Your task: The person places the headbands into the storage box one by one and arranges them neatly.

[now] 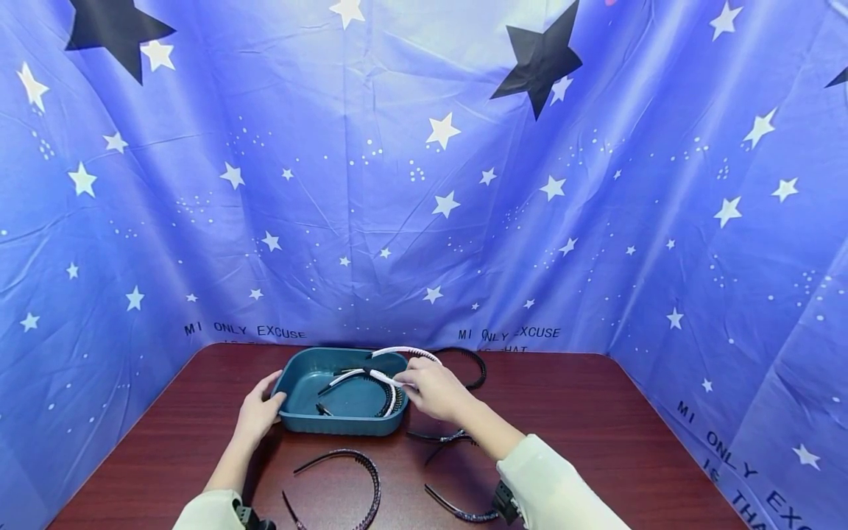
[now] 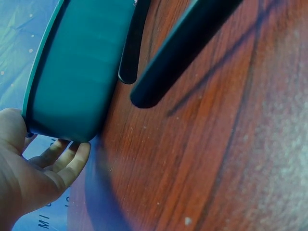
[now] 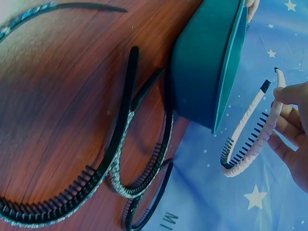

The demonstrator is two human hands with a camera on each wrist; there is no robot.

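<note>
Right hand at the right end of a teal basin, thumb and fingers pinching a pale pink headband near one of its black tips. Band raised, black comb teeth along its inner side; in the head view its two ends point left, over the basin's right part. Whether it touches the rim cannot be told.

Left hand at the left end of the teal basin, gripping it, thumb by the rim, fingers against the outer wall.

Inside the basin, towards the right: a white headband with dark bands close about it; overlap makes a count uncertain.

On the dark red table: a black headband beyond the right hand, far right of the basin. Dark, glittery bands just right of the basin's near corner, partly hidden by the right forearm. A glittery headband on the near side of the basin, ends to the left. Another headband near right, partly covered by the right wrist.

Pale sleeves on both arms. Blue star-printed cloth behind and to both sides.
</note>
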